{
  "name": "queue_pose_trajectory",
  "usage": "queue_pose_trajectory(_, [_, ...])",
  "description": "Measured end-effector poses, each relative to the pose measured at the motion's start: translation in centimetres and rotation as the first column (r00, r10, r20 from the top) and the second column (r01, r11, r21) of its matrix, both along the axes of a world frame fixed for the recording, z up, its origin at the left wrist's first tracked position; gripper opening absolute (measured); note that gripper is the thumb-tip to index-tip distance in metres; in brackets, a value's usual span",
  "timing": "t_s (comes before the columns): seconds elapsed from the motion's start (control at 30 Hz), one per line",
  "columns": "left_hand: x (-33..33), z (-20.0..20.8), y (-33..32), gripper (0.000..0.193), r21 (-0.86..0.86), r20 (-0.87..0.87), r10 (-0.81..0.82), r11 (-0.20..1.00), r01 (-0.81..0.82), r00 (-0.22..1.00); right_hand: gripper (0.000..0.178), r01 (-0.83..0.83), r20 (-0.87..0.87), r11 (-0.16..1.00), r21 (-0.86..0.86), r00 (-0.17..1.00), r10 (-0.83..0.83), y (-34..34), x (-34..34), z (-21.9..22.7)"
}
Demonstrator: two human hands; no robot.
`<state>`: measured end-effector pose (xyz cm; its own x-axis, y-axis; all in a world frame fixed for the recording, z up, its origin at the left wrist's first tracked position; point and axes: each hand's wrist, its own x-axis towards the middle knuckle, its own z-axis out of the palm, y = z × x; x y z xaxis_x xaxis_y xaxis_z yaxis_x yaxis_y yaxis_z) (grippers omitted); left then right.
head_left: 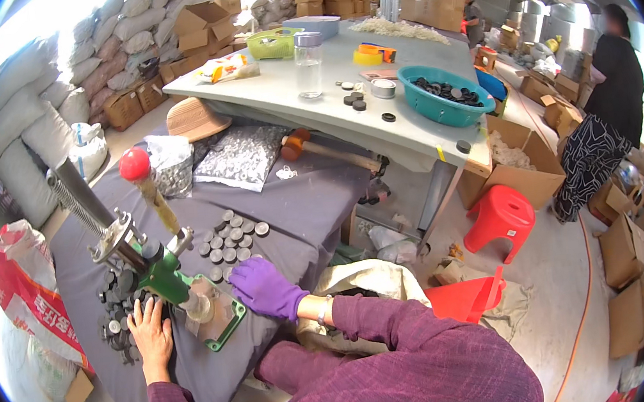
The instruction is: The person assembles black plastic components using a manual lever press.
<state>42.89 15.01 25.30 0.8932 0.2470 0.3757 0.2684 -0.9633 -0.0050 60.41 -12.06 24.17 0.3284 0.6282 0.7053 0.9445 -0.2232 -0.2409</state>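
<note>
A green hand press (163,276) with a steel column, a spring and a red ball-topped lever (134,164) stands on the grey cloth. My bare left hand (150,333) lies with fingers spread left of its base, against a heap of black round caps (117,305). On the other side, my right hand (267,287), in a purple glove, rests beside the press base, its fingers stretched toward a group of grey-faced round caps (226,241). Its palm side is hidden. A pale cylindrical piece (199,308) sits under the press ram.
Beyond lie a clear bag of small metal parts (241,158), a mallet (296,144) and a straw hat (196,118). A white table (271,88) holds a teal basin of black caps (446,95) and a jar (309,65). Red stools (501,221) and cartons stand at right; a person (611,76) stands beyond.
</note>
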Motion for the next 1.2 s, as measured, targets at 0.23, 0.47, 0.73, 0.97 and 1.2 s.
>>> queue_pose_trajectory(0.23, [-0.2, 1.3, 0.2, 0.044, 0.110, 0.123, -0.054, 0.993, 0.041, 0.991, 0.023, 0.001, -0.027, 0.997, -0.078, 1.000, -0.003, -0.3, 0.7, 0.9])
queue_pose_trajectory(0.47, [-6.9, 1.6, -0.1, 0.018, -0.375, 0.558, 0.447, 0.887, -0.268, 0.699, 0.026, 0.006, 0.005, 0.996, -0.090, 1.000, -0.006, 0.7, 1.0, -0.2])
queue_pose_trajectory(0.73, [-4.9, -1.3, -5.8, 0.035, -0.259, 0.172, 0.520, 0.843, -0.471, 0.836, 0.026, -0.004, 0.013, 0.999, -0.036, 1.000, 0.004, 0.3, 0.2, 0.7])
queue_pose_trajectory(0.97, [-4.2, -1.7, -5.3, 0.037, -0.261, 0.119, 0.596, 0.791, -0.554, 0.794, 0.027, -0.056, -0.417, 0.950, 0.307, 0.889, 0.187, 0.1, 2.0, 1.1])
queue_pose_trajectory(1.2, [-1.5, 2.1, -10.8, 0.036, -0.619, 0.439, 0.303, 0.785, 0.040, 0.846, 0.027, -0.134, -0.402, 0.663, 0.737, 0.701, 0.589, 1.5, 4.0, 13.8])
